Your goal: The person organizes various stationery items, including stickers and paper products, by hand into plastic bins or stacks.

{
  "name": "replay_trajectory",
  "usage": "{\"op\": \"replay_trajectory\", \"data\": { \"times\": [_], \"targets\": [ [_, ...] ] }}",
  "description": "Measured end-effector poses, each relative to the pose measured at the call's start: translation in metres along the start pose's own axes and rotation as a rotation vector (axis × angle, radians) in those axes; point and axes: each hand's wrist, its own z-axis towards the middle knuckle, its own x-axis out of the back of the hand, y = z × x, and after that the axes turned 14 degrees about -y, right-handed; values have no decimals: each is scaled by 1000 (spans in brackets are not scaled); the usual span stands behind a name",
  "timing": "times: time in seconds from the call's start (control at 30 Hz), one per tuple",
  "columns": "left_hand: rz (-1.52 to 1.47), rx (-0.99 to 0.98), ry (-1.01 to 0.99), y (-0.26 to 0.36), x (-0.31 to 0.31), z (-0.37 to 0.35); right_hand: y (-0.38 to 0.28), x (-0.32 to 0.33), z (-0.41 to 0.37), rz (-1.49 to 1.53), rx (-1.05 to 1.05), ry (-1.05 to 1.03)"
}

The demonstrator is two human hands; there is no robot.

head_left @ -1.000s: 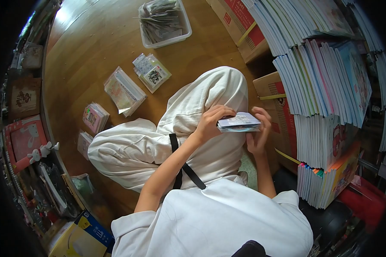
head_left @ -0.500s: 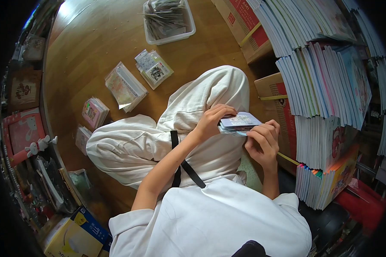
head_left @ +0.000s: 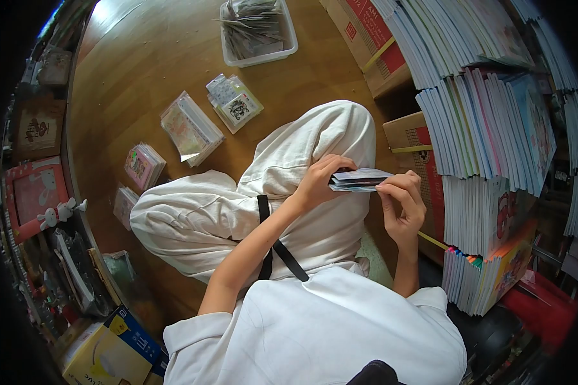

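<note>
A small stack of flat packets or cards point(head_left: 359, 179) is held above my lap, seen nearly edge-on, with a gap between its upper and lower layers. My left hand point(head_left: 321, 183) is closed around its left end, fingers on top. At the right end, my right hand point(head_left: 403, 202) pinches the edge between thumb and fingers. What is printed on the packets cannot be read. Beyond my knees, a larger stack of packets point(head_left: 191, 130), a smaller stack with a black-and-white picture point(head_left: 234, 104) and a pink-topped stack point(head_left: 144, 166) lie on the wooden floor.
A clear plastic tub point(head_left: 261, 59) full of packets stands at the far side. Piled thin booklets point(head_left: 478, 122) and cardboard boxes point(head_left: 412, 138) line the right. On the left are a pink picture frame point(head_left: 38, 196) and a yellow-and-blue box point(head_left: 106, 353).
The held stack has tilted from showing its top face to nearly edge-on, and its layers have parted. My right hand has shifted slightly right, still at the edge.
</note>
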Motion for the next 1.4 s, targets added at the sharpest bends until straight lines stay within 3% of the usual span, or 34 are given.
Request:
{"op": "replay_trajectory", "data": {
  "times": [0.07, 0.17, 0.27, 0.37, 0.47, 0.57, 0.67, 0.9, 1.07, 1.2, 1.4],
  "targets": [
    [-18, -11, 20, -1, -1, 0, -1, 3, 1, 16, 25, 13],
    [27, -46, 12, -6, -2, -2, -11, 9, -1, 207, -28, 215],
    [-12, -19, 50, -4, -5, 1, -20, 19, 9, 197, -10, 403],
    [-69, 120, 67, 1, -6, -1, -18, 27, 12, 208, -6, 594],
    [-459, 234, 87, 13, -5, 1, -9, 34, 10, 201, -110, 766],
    [-623, 394, 72, 38, 10, 6, -11, 35, 15, 264, -265, 823],
    [-820, 520, 112, 47, 15, -1, -7, 38, 18, 283, -296, 750],
    [-780, 601, 96, 55, 25, -37, -9, 32, 24, 310, -391, 238],
    [-698, 666, 218, 58, 42, -68, -5, 8, 32, 370, -448, -14],
    [-718, 655, 489, 56, 73, -101, -6, -27, 52, 464, -403, -156],
    [-683, 654, 736, 54, 113, -147, 47, -103, 141, 608, -416, -100]
  ]
}}
